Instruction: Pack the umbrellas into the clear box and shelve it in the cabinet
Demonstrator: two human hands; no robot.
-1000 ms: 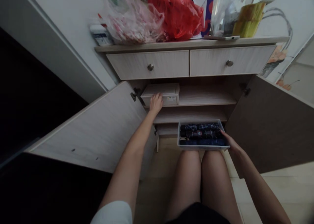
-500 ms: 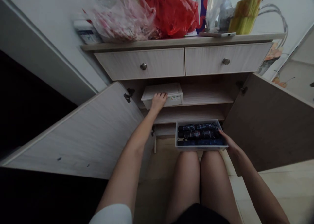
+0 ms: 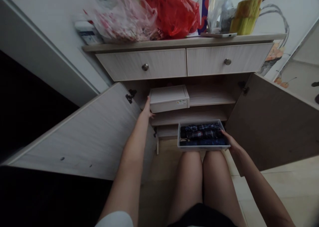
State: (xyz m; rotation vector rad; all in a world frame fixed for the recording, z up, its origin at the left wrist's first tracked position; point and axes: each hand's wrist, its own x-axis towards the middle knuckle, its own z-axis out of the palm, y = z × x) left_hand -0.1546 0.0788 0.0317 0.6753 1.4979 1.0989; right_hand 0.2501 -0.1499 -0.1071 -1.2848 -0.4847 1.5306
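Nearest: your bare knees point(image 3: 203, 169), over the tiled floor point(image 3: 274, 187).

Just beyond the knees is a pale tray point(image 3: 203, 147), low at the cabinet mouth and right of centre. Folded umbrellas point(image 3: 201, 135) lie side by side in it. You can't tell whether it rests on anything.

Your right hand point(image 3: 230, 143) is closed on the tray's right rim, fingers over the edge.

The left door point(image 3: 87, 134) stands wide to the left, the right door point(image 3: 274, 120) wide to the right.

Farther in, your left hand point(image 3: 147, 108) lies against the left end of a white box point(image 3: 169, 96), touching it. How far the fingers wrap can't be told.

The box sits at the left of the upper shelf point(image 3: 211, 99), its front jutting past the shelf edge.

Above that are two drawers point(image 3: 224, 59), both shut.

Farthest, on the cabinet top: a pink bag point(image 3: 124, 18), with a red bag point(image 3: 171, 11) to its right.
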